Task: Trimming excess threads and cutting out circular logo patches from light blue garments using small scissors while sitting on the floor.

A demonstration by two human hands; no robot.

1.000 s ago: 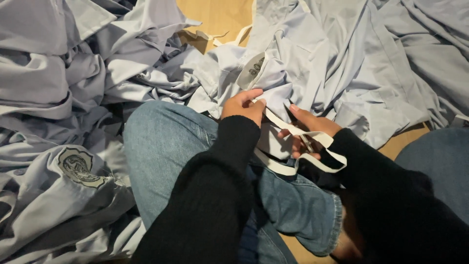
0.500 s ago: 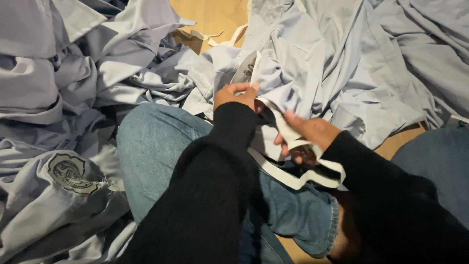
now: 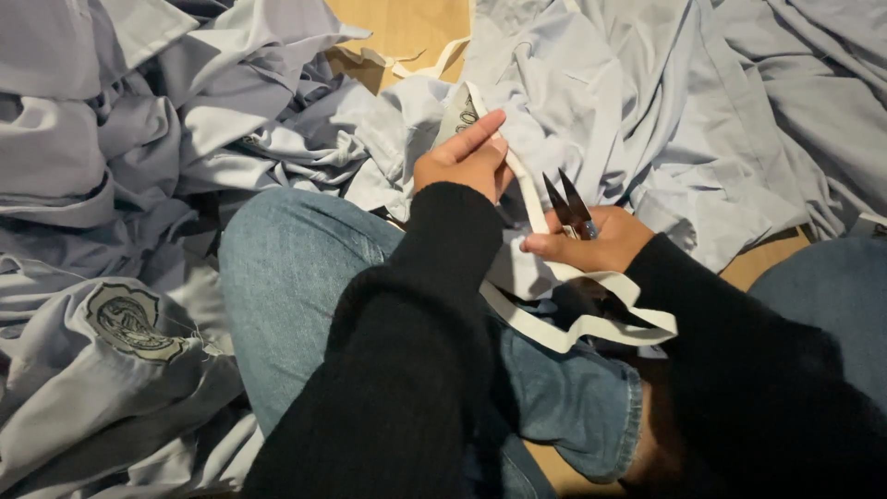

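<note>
Your left hand [image 3: 462, 159] has slid up the white strap [image 3: 564, 328], now pinching it by the badge patch [image 3: 459, 113], while your right hand [image 3: 591, 242] squeezes small snips [image 3: 568, 205], blades now pointing up.

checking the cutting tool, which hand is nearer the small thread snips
Right. The right hand holds the thread snips, their blades pointing up out of its grip. The left hand is up and to the left, pinching the white strip.

Matt pale-blue cloth garments [image 3: 647, 102] beyond both hands; glossy pointed metal snips [image 3: 570, 205] in right hand [image 3: 587, 242]; flat white woven tape [image 3: 564, 337].
</note>
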